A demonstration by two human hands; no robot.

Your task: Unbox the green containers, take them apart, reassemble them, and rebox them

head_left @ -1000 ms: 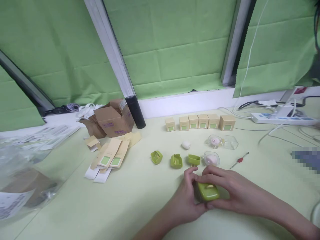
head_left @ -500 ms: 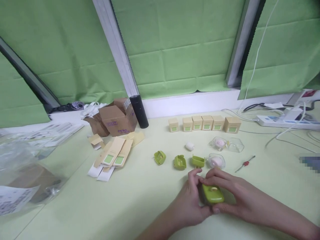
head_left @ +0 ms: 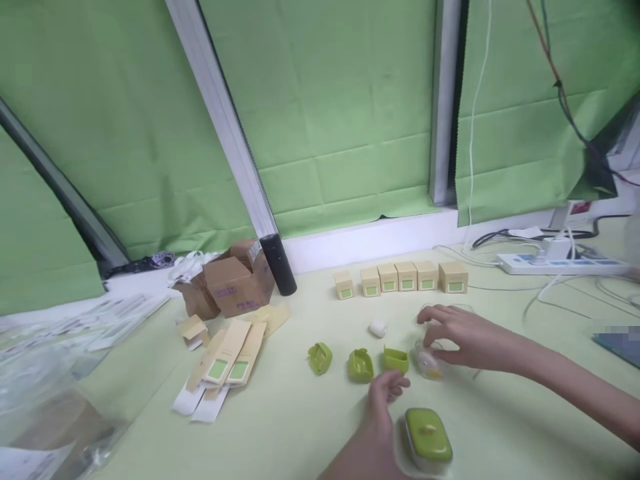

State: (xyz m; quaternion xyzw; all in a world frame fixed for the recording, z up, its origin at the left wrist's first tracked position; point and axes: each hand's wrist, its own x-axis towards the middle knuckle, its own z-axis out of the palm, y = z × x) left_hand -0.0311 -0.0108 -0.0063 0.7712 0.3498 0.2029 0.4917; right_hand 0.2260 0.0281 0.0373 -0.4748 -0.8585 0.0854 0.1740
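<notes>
A small clear box with a green lid (head_left: pixel 428 433) and a pale knob stands near the front edge. My left hand (head_left: pixel 384 413) is just left of it, fingers loosely bent and apart from the lid; its thumb is hard to make out. Farther right, my right hand (head_left: pixel 453 337) reaches over the table with thumb and fingers spread. Below its fingertips lies a clear plastic shell with a pinkish-white rounded piece (head_left: pixel 428 363), blurred; contact is unclear. Left of this sit a green holder (head_left: pixel 395 360), a green cup-like piece (head_left: pixel 361 366) and another green piece (head_left: pixel 320 359).
A white rounded piece (head_left: pixel 378 327) lies behind the green pieces. Several small cardboard boxes (head_left: pixel 407 276) line the back. Flattened cartons (head_left: pixel 230 353), an opened brown box (head_left: pixel 237 283) and a black cylinder (head_left: pixel 279 265) are left. A power strip (head_left: pixel 560 264) with cables lies back right.
Both hands have let go of the green-lidded box, which now stands on the table. My right hand has moved away toward the clear shells. The camera view has shifted.
</notes>
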